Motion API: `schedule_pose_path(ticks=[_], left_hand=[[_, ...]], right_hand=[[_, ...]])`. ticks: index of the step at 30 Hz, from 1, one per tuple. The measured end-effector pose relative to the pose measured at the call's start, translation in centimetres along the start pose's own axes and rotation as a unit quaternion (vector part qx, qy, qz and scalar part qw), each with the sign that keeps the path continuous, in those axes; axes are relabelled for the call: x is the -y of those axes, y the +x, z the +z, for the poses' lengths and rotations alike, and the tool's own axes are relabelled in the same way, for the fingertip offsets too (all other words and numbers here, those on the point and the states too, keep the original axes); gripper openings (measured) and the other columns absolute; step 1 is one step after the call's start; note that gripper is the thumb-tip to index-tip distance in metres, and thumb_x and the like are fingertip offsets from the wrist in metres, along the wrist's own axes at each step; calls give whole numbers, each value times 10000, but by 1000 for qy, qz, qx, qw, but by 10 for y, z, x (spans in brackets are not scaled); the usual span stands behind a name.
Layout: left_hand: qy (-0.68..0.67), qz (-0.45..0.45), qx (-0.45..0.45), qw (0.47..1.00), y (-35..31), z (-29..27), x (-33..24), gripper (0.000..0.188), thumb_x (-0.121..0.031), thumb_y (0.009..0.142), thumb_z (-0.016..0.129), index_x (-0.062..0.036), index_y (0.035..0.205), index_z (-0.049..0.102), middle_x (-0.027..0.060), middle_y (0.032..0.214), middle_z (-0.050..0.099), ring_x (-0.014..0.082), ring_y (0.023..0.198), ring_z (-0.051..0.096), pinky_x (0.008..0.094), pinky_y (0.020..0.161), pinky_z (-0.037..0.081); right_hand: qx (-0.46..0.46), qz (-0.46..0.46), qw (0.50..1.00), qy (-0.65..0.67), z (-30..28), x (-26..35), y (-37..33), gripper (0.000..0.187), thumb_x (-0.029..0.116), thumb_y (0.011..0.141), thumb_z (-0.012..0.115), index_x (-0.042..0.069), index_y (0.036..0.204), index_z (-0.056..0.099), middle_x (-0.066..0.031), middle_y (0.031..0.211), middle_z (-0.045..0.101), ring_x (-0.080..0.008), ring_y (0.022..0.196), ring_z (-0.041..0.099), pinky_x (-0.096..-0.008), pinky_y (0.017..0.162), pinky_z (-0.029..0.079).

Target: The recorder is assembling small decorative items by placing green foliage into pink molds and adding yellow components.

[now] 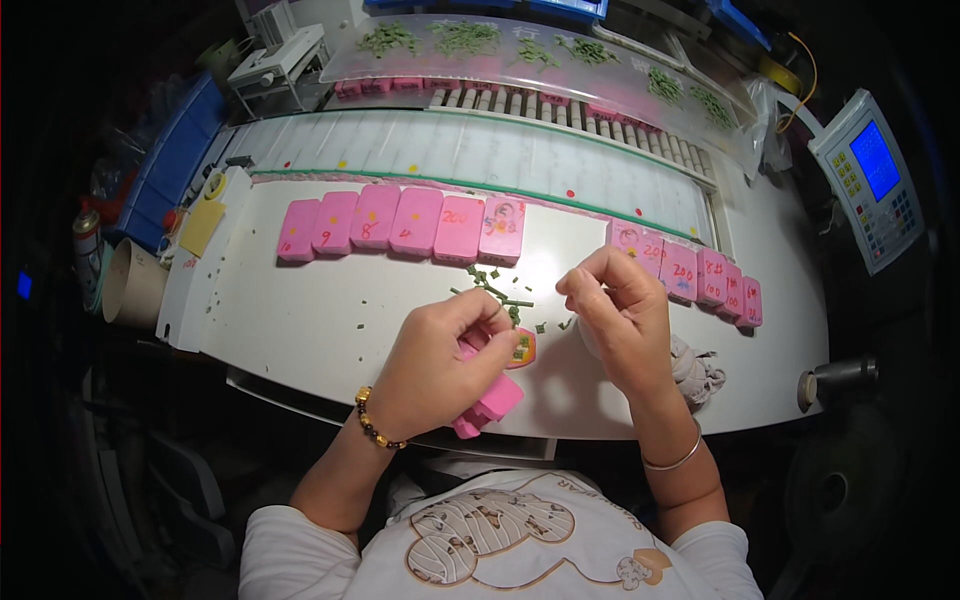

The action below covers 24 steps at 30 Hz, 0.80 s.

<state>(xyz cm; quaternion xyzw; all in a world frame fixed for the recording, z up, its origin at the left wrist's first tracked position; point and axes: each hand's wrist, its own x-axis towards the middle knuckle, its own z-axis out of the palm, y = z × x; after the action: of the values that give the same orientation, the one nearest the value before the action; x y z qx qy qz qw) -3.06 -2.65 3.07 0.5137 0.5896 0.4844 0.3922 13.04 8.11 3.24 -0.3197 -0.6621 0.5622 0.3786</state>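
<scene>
White desk (pixel 300 320) in a dim workroom — left to right: cardboard tube (pixel 130 285), pink boxes (pixel 405 222), left hand (pixel 440 365) gripping a pink box (pixel 490 405), right hand (pixel 620 305) pinched shut over green bits (pixel 500 292) — grey keypad panel (pixel 870 180).

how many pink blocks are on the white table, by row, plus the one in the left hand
Left row of pink blocks: 6
Right row of pink blocks: 7
Pink block in the left hand: 1
Total: 14
</scene>
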Motion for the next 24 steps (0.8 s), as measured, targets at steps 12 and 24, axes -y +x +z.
schedule_pose_path(ticks=[12,24], left_hand=[[-3,42,-45,998,-1,4,8,48,-6,862,610,27,881,580,30,748,607,25,659,522,195,577,443],[-272,-51,-19,961,-2,-6,13,181,-50,963,479,75,1032,590,158,932,674,68,610,583,197,552,475]], right_hand=[[113,18,993,-32,16,-5,-5,121,136,867,674,28,875,619,-21,827,578,-84,727,541,-234,617,440],[69,164,963,205,8,-3,3,190,205,923,624,15,917,618,-18,817,605,-62,714,525,-219,623,428]])
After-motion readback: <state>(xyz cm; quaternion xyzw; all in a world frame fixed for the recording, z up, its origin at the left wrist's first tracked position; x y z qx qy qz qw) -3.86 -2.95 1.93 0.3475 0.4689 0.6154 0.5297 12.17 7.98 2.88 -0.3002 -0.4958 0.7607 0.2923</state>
